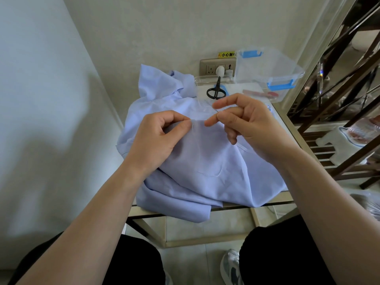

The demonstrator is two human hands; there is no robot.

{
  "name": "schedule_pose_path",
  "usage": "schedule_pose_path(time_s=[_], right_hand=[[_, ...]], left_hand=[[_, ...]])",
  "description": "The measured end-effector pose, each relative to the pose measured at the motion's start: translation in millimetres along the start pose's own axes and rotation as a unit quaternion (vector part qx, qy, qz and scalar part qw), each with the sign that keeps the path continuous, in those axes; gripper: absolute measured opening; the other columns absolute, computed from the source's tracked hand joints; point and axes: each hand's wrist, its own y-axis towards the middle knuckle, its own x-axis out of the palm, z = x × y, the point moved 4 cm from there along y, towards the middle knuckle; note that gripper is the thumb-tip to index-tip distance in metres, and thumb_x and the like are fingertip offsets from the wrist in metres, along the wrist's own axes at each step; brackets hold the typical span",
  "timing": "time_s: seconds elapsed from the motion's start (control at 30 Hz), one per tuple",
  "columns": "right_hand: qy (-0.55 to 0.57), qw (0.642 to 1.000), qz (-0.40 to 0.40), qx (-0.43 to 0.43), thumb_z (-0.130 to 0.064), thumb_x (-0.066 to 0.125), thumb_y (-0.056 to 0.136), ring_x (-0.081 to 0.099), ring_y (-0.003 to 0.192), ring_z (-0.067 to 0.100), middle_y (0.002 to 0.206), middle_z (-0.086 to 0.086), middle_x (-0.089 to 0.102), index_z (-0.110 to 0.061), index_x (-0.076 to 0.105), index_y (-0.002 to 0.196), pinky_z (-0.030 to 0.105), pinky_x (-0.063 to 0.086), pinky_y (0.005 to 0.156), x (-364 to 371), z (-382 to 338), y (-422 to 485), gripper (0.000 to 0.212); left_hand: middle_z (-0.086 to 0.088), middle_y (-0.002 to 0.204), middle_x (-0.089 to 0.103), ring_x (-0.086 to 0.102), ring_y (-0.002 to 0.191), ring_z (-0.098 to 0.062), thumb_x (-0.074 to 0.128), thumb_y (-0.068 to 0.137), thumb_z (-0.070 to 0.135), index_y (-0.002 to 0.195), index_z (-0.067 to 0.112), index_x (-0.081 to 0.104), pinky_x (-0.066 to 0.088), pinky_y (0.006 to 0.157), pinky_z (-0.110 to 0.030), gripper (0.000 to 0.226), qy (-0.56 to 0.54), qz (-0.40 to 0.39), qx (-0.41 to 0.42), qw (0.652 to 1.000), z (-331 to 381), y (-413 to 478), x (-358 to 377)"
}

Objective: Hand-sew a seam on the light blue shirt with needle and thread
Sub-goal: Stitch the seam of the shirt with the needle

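- While it covers most of the tabletop [284,122] beneath the left hand [158,138] and the right hand [248,124], the light blue shirt [205,171] lies crumpled in soft folds. Its collar is bunched beyond the left hand, and one edge hangs over the near rim.
- Beyond the right hand stands a clear plastic box [267,66] with blue clasps.
- Of the hands, the left pinches a raised fold of the shirt between thumb and forefinger.
- Just beside it, the right presses its thumb to a fingertip; what it pinches is too fine to tell.
- Black scissors [216,92] lie beyond both hands.
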Motion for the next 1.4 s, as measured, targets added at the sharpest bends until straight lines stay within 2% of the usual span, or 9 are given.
schedule_pose_path(time_s=[0.03, 0.13, 0.2, 0.27, 0.37, 0.5, 0.8, 1.4], right_hand=[[0.009, 1.000, 0.003, 0.002, -0.008, 0.059, 0.095, 0.046, 0.049, 0.013, 0.085, 0.006, 0.076, -0.008, 0.060, 0.097, 0.021, 0.042, 0.050, 1, 0, 1, 0.002], [0.017, 1.000, -0.005, 0.009, -0.018, 0.071, 0.085, 0.054, 0.052, 0.014, 0.101, 0.016, 0.072, -0.013, 0.063, 0.078, 0.020, 0.036, 0.045, 7, 5, 4, 0.012], [0.041, 0.998, -0.035, 0.020, -0.016, 0.065, 0.083, 0.058, 0.053, 0.015, 0.117, 0.006, 0.068, -0.010, 0.059, 0.074, 0.018, 0.032, 0.043, 13, 6, 6, 0.012], [0.060, 0.994, -0.080, 0.031, -0.013, 0.059, 0.084, 0.061, 0.054, 0.015, 0.122, 0.003, 0.068, -0.008, 0.054, 0.074, 0.018, 0.032, 0.042, 17, 7, 8, 0.012], [0.071, 0.990, -0.114, 0.047, -0.010, 0.056, 0.083, 0.063, 0.060, 0.017, 0.107, 0.004, 0.072, -0.008, 0.052, 0.072, 0.020, 0.041, 0.047, 21, 9, 8, 0.012], [0.076, 0.990, -0.113, 0.039, -0.005, 0.054, 0.081, 0.064, 0.070, 0.018, 0.088, 0.009, 0.068, -0.007, 0.052, 0.070, 0.023, 0.050, 0.064, 18, 13, 9, 0.011], [0.072, 0.991, -0.103, 0.036, 0.000, 0.054, 0.078, 0.066, 0.074, 0.019, 0.087, 0.010, 0.067, -0.007, 0.050, 0.067, 0.024, 0.052, 0.072, 16, 16, 8, 0.013], [0.053, 0.994, -0.086, 0.043, 0.001, 0.055, 0.078, 0.070, 0.075, 0.016, 0.086, 0.008, 0.069, -0.008, 0.049, 0.068, 0.022, 0.053, 0.073, 14, 13, 4, 0.014]], left_hand=[[0.019, 0.074, 0.069, 0.061, 0.075, 0.005, 0.064, 0.093, 0.017, 0.087, 0.018, 0.074, 0.042, 0.071, -0.008, 0.011, 0.004, -0.002, 0.007, 1.000, 1, 0, 0], [0.020, 0.074, 0.068, 0.061, 0.075, 0.005, 0.065, 0.093, 0.016, 0.085, 0.019, 0.073, 0.041, 0.072, -0.008, 0.012, 0.025, -0.014, 0.033, 0.999, 2, 0, 0], [0.019, 0.076, 0.069, 0.061, 0.077, 0.004, 0.065, 0.093, 0.018, 0.084, 0.021, 0.072, 0.042, 0.074, -0.010, 0.012, 0.042, -0.024, 0.051, 0.998, 2, -1, 0], [0.019, 0.078, 0.069, 0.061, 0.078, 0.003, 0.065, 0.091, 0.021, 0.085, 0.024, 0.072, 0.042, 0.075, -0.010, 0.010, 0.054, -0.031, 0.065, 0.996, 2, -1, -1], [0.022, 0.076, 0.068, 0.062, 0.079, 0.004, 0.063, 0.087, 0.027, 0.082, 0.029, 0.070, 0.042, 0.075, -0.009, 0.010, 0.063, -0.035, 0.079, 0.994, 3, -2, -2], [0.016, 0.074, 0.068, 0.062, 0.077, 0.000, 0.062, 0.084, 0.032, 0.076, 0.030, 0.068, 0.044, 0.074, -0.013, 0.010, 0.075, -0.026, 0.070, 0.994, 1, -2, -4], [0.013, 0.070, 0.065, 0.058, 0.071, 0.000, 0.063, 0.085, 0.030, 0.075, 0.025, 0.068, 0.042, 0.070, -0.011, 0.013, 0.075, -0.015, 0.059, 0.995, -1, -1, -7], [0.012, 0.071, 0.067, 0.060, 0.073, -0.002, 0.065, 0.081, 0.033, 0.073, 0.025, 0.069, 0.044, 0.071, -0.013, 0.012, 0.077, 0.000, 0.059, 0.995, -1, -1, -6]])
